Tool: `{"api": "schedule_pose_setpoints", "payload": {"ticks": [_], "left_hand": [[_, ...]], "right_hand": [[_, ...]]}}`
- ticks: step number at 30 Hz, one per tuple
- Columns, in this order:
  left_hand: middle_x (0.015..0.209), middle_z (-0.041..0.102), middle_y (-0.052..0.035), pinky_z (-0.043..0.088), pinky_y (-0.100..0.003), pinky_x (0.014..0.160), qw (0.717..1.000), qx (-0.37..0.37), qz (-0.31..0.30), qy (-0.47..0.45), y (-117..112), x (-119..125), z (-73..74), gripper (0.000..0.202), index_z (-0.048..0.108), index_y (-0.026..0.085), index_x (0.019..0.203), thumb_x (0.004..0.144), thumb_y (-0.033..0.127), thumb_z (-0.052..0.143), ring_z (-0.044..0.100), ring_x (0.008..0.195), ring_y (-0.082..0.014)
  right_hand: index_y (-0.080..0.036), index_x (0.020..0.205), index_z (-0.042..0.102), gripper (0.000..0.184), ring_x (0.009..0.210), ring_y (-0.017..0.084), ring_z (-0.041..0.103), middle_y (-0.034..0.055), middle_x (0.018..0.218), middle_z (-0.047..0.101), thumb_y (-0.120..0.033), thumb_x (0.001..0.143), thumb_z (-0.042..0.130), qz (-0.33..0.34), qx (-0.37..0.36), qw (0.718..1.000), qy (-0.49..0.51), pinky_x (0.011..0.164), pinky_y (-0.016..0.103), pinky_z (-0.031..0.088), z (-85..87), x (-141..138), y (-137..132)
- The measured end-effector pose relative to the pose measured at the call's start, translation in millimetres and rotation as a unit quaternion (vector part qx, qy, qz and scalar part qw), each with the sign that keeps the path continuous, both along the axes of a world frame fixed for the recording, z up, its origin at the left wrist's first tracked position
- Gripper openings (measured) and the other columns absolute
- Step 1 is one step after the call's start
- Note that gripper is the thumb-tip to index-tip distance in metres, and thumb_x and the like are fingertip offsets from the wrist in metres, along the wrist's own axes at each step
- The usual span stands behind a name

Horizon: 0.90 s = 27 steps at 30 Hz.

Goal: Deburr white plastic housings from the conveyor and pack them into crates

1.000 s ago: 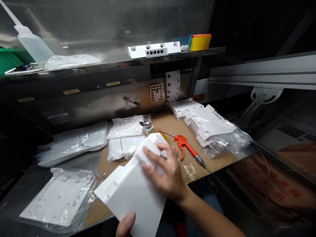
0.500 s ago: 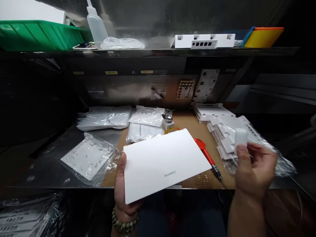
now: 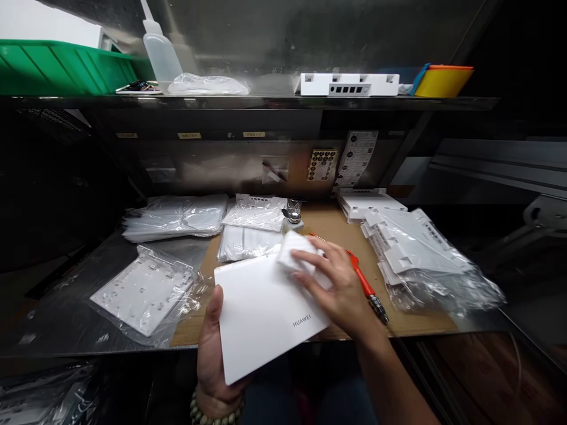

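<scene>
A white flat panel [image 3: 261, 330] lettered HUAWEI is tilted in front of me over the bench's front edge. My left hand [image 3: 215, 348] grips its left side, thumb along the edge and fingers hidden underneath. My right hand [image 3: 339, 283] is closed on a white foam-like block [image 3: 292, 251], slightly blurred, which lies against the panel's upper part. The right forearm covers the panel's right end. Just beyond my right hand lies a red electric screwdriver [image 3: 364, 280], its dark tip pointing toward me.
Bagged white housings [image 3: 411, 254] lie on the right, beside stacked white covers [image 3: 372, 203]. A bagged white plate [image 3: 144, 289] lies at left, with clear plastic bags [image 3: 177, 215] behind. The shelf [image 3: 266, 103] above carries a squeeze bottle [image 3: 162, 56] and a green bin [image 3: 66, 68].
My right hand has swung left from beside the bagged housings, bringing the white block onto the panel. My left hand keeps its hold. The view has shifted slightly.
</scene>
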<state>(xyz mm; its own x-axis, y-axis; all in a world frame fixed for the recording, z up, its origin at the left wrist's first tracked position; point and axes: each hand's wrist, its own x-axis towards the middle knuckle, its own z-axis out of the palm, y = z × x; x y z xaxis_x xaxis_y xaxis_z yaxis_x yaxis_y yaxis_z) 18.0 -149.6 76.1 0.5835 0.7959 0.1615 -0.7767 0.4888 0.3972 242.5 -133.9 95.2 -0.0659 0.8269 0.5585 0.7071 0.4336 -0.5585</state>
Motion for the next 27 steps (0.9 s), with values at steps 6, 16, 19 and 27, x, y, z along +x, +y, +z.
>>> {"api": "schedule_pose_setpoints", "payload": {"ticks": [6,16,19,27], "left_hand": [[0.158,0.050,-0.0112,0.013,-0.056,0.127,0.997,-0.027,-0.043,0.060,4.1,-14.2,1.6,0.073,0.053,0.019,0.151,0.102,0.070,0.034,0.027,0.155,-0.0338],[0.153,0.054,-0.0093,0.020,-0.066,0.116,0.987,-0.034,-0.095,0.122,7.4,-15.6,13.8,0.080,0.066,0.020,0.137,0.098,0.077,0.025,0.029,0.149,-0.0398],[0.150,0.057,-0.0056,0.022,-0.073,0.106,0.986,-0.043,-0.100,0.127,7.6,-16.0,14.3,0.097,0.071,0.020,0.130,0.095,0.076,0.000,0.024,0.145,-0.0414],[0.149,0.057,-0.0082,0.019,-0.074,0.104,0.988,0.011,-0.149,0.042,10.3,-10.4,18.1,0.111,0.062,0.019,0.140,0.087,0.079,-0.015,0.023,0.145,-0.0393]], "right_hand": [[-0.035,0.125,0.072,0.028,0.141,0.024,0.052,0.0025,0.149,0.061,-0.039,0.098,0.069,0.196,-0.097,0.973,-0.075,0.116,0.050,0.045,25.3,20.7,43.7],[-0.034,0.121,0.076,0.029,0.141,0.022,0.054,0.0018,0.148,0.062,-0.038,0.093,0.075,0.321,-0.157,0.928,-0.103,0.117,0.043,0.043,48.5,37.0,68.5],[-0.035,0.123,0.076,0.031,0.141,0.023,0.054,0.0019,0.148,0.062,-0.039,0.092,0.076,0.346,-0.187,0.914,-0.096,0.117,0.043,0.042,49.0,41.1,70.5],[-0.036,0.123,0.077,0.037,0.143,0.028,0.050,0.0026,0.152,0.059,-0.048,0.088,0.079,0.374,-0.256,0.888,-0.077,0.118,0.044,0.037,50.6,49.9,83.3]]}}
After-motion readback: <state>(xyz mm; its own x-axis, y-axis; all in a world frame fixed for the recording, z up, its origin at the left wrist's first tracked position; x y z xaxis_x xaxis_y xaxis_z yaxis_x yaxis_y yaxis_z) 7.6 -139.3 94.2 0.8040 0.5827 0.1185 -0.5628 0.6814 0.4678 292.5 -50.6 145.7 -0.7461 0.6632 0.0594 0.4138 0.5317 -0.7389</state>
